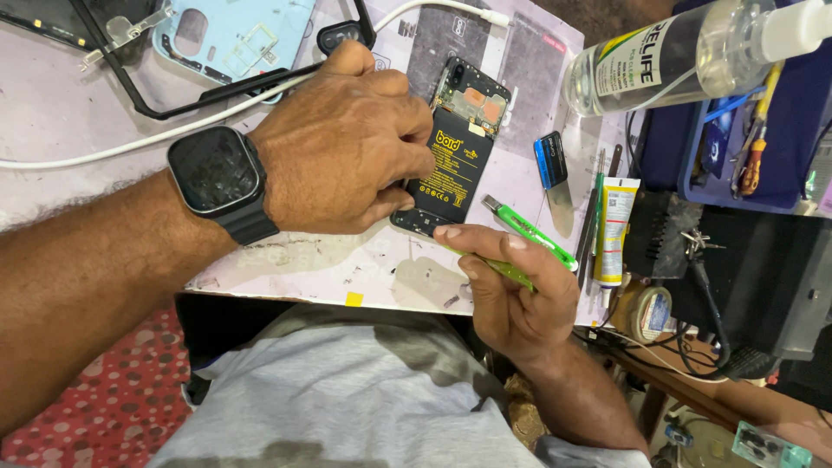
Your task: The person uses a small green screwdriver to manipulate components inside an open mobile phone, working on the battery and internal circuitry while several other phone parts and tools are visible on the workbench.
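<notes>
On the white bench [104,113], an opened phone [452,147] lies back-up with its cover off, its black battery showing. Its long axis runs slantwise, from the near end at lower left to the camera end at upper right, away from the person. The left hand [342,143], a dark watch [217,178] on its wrist, lies across the phone's left edge with the fingers curled down against the battery side, pressing or pinching there; the fingertips are hidden under the knuckles, so I cannot tell how firmly they hold. The right hand [511,290] sits just below the phone's near end, its fingers closed around a green tool [516,273], index finger stretched along it toward the phone's bottom edge and touching or nearly touching it. So the phone lies between the two hands, under the left and just beyond the right. A green knife [529,232] lies just right of the phone, pointing much the same slant. Further right lie a blue card [549,159], tweezers [594,217] and a glue tube [614,227]. A clear bottle [685,52] lies on its side at upper right. A pale blue cover [234,35] and a white cable [130,143] lie at upper left.
</notes>
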